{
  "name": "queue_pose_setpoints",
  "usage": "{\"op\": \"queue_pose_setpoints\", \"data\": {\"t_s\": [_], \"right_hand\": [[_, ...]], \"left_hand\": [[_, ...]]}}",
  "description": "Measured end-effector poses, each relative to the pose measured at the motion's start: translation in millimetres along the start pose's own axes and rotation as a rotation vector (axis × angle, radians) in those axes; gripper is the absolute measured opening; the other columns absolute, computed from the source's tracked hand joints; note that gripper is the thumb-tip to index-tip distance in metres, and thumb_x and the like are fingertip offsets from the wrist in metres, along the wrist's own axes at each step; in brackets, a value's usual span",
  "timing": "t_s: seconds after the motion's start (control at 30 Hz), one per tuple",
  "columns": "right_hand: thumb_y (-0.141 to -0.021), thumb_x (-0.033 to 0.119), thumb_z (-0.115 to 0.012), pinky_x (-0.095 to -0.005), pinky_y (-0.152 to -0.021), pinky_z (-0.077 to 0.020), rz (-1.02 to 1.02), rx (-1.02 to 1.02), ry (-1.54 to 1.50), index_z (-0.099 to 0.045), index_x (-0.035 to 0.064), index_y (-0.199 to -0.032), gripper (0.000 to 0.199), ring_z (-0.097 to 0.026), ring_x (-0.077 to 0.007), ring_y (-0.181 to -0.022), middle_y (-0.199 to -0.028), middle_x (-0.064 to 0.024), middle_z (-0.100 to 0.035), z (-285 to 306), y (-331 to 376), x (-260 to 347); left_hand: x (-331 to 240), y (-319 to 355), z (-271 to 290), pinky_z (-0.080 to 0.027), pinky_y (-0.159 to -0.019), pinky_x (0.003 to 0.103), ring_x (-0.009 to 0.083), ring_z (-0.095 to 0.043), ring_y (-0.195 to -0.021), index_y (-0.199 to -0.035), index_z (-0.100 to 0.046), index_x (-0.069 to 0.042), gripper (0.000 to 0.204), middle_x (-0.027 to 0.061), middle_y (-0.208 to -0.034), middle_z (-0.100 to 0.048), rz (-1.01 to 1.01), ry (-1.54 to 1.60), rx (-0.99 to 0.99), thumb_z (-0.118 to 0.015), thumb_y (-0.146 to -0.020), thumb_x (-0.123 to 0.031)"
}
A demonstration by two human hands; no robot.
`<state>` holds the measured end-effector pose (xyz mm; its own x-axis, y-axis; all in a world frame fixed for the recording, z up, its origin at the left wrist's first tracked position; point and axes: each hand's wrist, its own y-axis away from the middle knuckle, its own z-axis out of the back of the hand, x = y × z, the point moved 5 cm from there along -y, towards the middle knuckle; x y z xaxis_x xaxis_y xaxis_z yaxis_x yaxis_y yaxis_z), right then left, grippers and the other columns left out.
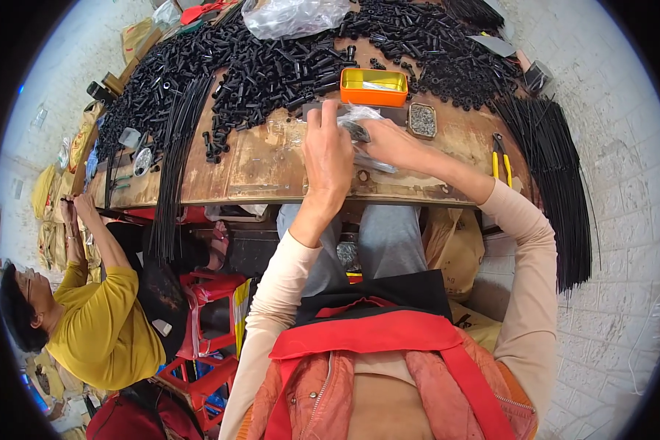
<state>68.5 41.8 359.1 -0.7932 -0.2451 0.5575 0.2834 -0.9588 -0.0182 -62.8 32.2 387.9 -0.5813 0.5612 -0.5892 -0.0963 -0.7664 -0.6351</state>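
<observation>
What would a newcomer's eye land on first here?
Probably the sprawling heap of small black tubular parts across the far side of the worn brown wooden table. Next, the bright orange rectangular tin just beyond the person's left hand and right hand, and the long bundle of thin black strands hanging over the table's right end.

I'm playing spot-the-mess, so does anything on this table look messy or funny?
Yes. Black tubular parts lie in loose heaps, some scattered toward the front left. One bundle of thin black strands hangs over the front edge, another bundle off the right, which looks untidy. The wooden tabletop is also scuffed and stained.
</observation>
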Motion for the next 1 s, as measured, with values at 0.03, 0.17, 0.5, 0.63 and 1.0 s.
{"op": "queue_pose_setpoints", "data": {"t_s": [0.03, 0.17, 0.5, 0.63, 1.0], "right_hand": [[-0.083, 0.015, -0.062, -0.0484, -0.084, -0.0485, 0.015, -0.045, -0.007, -0.055, -0.0030, -0.115, 0.037, -0.059, -0.0433, -0.103, -0.107, -0.0283, -0.062, 2, 2, 3], [-0.084, 0.014, -0.061, -0.0486, -0.081, -0.0488, -0.007, -0.048, -0.024, -0.057, -0.0031, -0.111, 0.033, -0.060, -0.0444, -0.099, -0.101, -0.0291, -0.063, 9, 8, 8], [-0.091, 0.026, -0.059, -0.0477, -0.078, -0.0476, 0.132, -0.125, -0.221, -0.051, 0.0004, -0.122, 0.041, -0.061, -0.0442, -0.096, -0.100, -0.0265, -0.065, 2, 18, -7], [-0.094, 0.031, -0.058, -0.0377, -0.069, -0.0487, 0.066, -0.412, -0.399, -0.053, 0.0003, -0.113, 0.036, -0.064, -0.0299, -0.076, -0.084, -0.0159, -0.064, 16, 24, -3], [-0.099, 0.021, -0.053, -0.0275, -0.060, -0.0435, -0.127, -0.375, -1.975, -0.042, 0.0091, -0.076, 0.028, -0.042, -0.0075, -0.057, -0.067, 0.0026, -0.041, 48, -18, -40]], "left_hand": [[-1, 0, 0, -0.046, -0.065, 0.045, 0.0343, -0.057, -0.074, -0.109, -0.054, -0.005, 0.034, 0.0149, -0.086, -0.054, 0.001, -0.004, 0.002, -0.054, -0.077, 0.006], [-9, -3, 2, -0.046, -0.067, 0.048, 0.0387, -0.058, -0.079, -0.112, -0.052, -0.006, 0.038, 0.0174, -0.090, -0.054, -0.016, -0.029, -0.019, -0.052, -0.077, 0.008], [9, -16, 4, -0.045, -0.062, 0.040, 0.0300, -0.057, -0.070, -0.102, -0.055, -0.003, 0.030, 0.0126, -0.076, -0.057, 0.054, 0.064, 0.006, -0.052, -0.074, 0.009], [16, -13, -3, -0.047, -0.063, 0.036, 0.0247, -0.059, -0.069, -0.098, -0.058, -0.002, 0.023, 0.0108, -0.073, -0.058, 0.141, 0.124, 0.075, -0.054, -0.077, 0.007], [6, -2, 10, -0.050, -0.083, 0.032, 0.0190, -0.062, -0.089, -0.111, -0.059, 0.001, 0.020, 0.0105, -0.095, -0.064, 0.220, 0.673, -0.067, -0.054, -0.095, -0.009]]}}
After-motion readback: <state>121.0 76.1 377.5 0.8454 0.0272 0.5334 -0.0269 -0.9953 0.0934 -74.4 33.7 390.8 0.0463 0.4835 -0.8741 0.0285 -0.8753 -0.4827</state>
